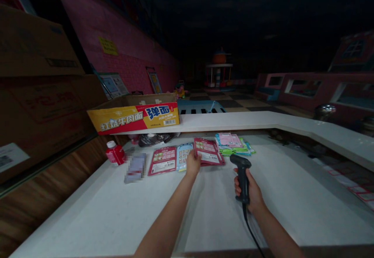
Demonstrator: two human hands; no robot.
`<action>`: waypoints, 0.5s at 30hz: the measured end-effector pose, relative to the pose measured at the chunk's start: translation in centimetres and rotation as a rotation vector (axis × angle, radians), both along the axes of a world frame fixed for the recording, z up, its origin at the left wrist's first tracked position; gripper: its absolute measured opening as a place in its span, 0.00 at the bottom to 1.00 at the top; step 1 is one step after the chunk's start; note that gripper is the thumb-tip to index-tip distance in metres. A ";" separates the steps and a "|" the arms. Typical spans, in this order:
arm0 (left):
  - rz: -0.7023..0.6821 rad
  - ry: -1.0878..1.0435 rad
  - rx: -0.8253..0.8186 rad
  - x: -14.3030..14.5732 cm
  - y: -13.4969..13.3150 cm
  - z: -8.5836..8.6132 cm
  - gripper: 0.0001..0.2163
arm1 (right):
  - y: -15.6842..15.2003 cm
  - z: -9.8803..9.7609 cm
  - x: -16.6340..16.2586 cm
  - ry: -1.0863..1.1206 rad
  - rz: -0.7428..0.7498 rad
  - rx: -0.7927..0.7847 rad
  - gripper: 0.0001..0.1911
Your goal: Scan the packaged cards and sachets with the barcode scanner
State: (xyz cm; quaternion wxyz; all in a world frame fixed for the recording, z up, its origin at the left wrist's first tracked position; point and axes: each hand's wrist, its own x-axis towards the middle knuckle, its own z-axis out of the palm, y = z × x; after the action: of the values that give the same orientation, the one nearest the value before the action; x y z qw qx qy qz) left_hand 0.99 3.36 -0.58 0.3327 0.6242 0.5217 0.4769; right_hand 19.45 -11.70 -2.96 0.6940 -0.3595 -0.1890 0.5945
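My right hand [253,194] is wrapped around the grip of a black handheld barcode scanner [241,168], its head pointing toward the far side of the white counter [222,211]; its cable trails back along my forearm. My left hand [193,163] reaches forward and pinches the near left corner of a red packet [208,151] that tops a small stack. Left of it lie a light blue packet [182,156] and another red packet [162,160]. A pile of pink, green and blue packets [233,142] sits just behind the scanner.
A yellow and red cardboard box [134,118] rests on the raised ledge [263,121] at the back left. A small red bottle with a white cap [115,153] and a dark crumpled bag [154,138] stand beneath it. Brown cartons [37,78] fill the left wall.
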 end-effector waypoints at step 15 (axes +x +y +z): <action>0.079 0.951 -0.086 -0.1 -2.1 2.3 0.28 | 0.0 -0.2 0.0 -0.019 -0.004 -0.011 0.25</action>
State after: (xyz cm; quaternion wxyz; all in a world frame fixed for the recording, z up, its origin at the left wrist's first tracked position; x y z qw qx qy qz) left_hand 0.86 1.26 1.73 0.0643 0.7384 0.6589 0.1286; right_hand 19.40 -11.69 -3.16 0.6913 -0.3693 -0.1919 0.5907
